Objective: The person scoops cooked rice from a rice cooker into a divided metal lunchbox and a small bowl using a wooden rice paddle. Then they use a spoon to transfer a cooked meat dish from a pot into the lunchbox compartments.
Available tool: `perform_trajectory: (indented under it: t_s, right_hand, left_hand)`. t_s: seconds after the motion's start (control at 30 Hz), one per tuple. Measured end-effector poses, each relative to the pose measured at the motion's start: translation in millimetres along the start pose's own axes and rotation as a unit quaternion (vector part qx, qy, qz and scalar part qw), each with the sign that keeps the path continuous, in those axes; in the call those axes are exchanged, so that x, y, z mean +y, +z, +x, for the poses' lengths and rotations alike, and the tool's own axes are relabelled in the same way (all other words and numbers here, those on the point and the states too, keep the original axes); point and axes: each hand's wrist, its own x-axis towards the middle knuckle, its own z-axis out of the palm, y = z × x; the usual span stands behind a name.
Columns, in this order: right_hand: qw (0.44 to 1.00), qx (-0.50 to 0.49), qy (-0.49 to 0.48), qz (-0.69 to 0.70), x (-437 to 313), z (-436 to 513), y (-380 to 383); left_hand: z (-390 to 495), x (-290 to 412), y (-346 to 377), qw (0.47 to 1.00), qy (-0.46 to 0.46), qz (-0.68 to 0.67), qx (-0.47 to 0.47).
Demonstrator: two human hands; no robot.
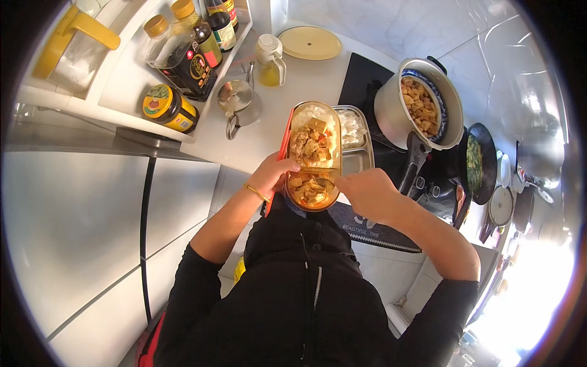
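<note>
My left hand (274, 174) grips the left side of an oval, divided metal lunch box (338, 137), along with red chopsticks (285, 137) that lie along its edge. White rice (312, 114) topped with tofu and minced meat fills the upper compartment. Tofu pieces in sauce (312, 192) lie in the lower one. My right hand (367, 192) holds a spoon (326, 183) whose bowl is in the lower compartment. Behind the box, partly hidden, stands a second divided metal tray (360, 160) with rice in one compartment.
A pressure cooker pot (390, 110) holding a patterned bowl of food (419, 105) stands right, its handle towards me. Beyond is a pan of green food (474, 160). Left are a small metal pot (235, 95), an oil jug (270, 59), a jar (169, 108) and sauce bottles (183, 64).
</note>
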Motion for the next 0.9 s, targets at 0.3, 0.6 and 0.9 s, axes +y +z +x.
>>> perform_trajectory:
  t_s: [0.3, 0.6, 0.9]
  right_hand:
    - [0.973, 0.046, 0.016, 0.226, 13, 17, 17]
    - [0.921, 0.077, 0.047, 0.378, 20, 15, 37]
    - [0.903, 0.056, 0.097, 0.415, 23, 26, 39]
  left_hand:
    - [17, -13, -8, 0.999, -0.023, -0.017, 0.023]
    - [20, -20, -10, 0.999, 0.004, -0.023, 0.027]
    - [36, -23, -22, 0.99, 0.042, 0.095, 0.1]
